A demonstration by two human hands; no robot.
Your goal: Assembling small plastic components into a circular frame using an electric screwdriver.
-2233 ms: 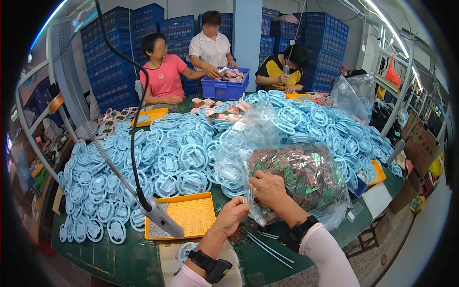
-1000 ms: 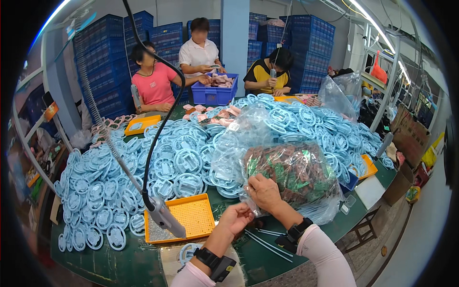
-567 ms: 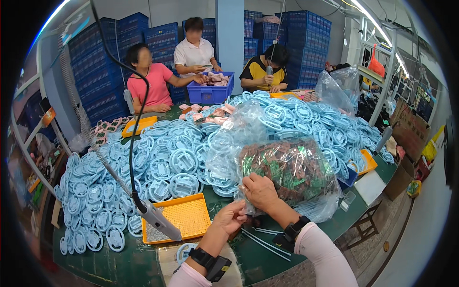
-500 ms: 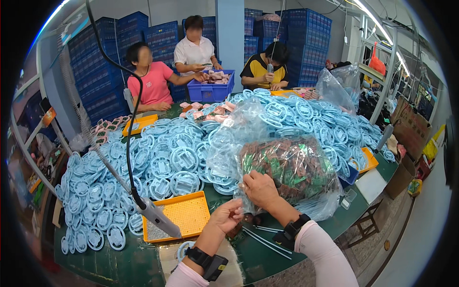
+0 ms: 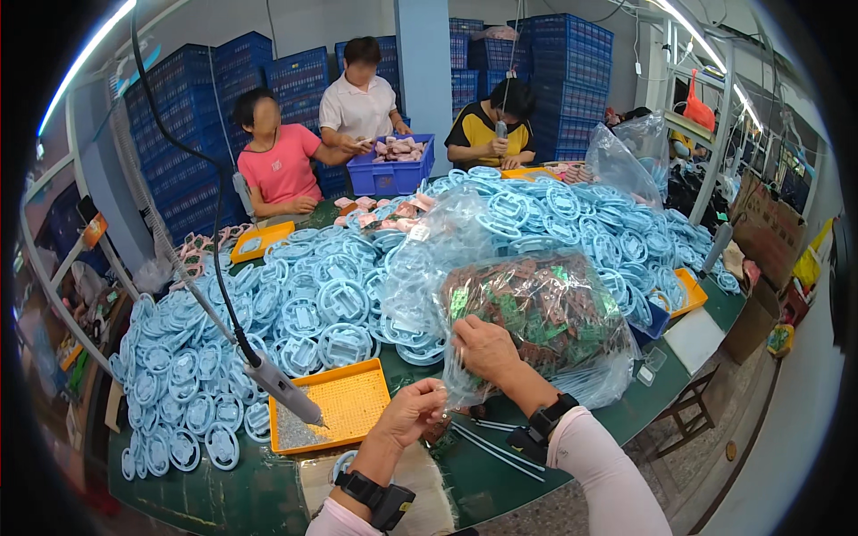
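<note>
While the right hand (image 5: 487, 347) stays clamped on the clear bag (image 5: 536, 322) of small green parts, now tipped lower toward the green table (image 5: 223, 491), the left hand (image 5: 413, 411) pinches its bottom corner. The orange tray (image 5: 344, 406) alongside holds only scattered bits.

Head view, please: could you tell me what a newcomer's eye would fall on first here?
First, the heap of pale blue round plastic frames covering most of the green table. Next, the clear plastic bag of green and brown small parts near the front, gripped by the right hand, with the left hand pinching its lower corner. Left of the hands lies a shallow orange tray.
</note>
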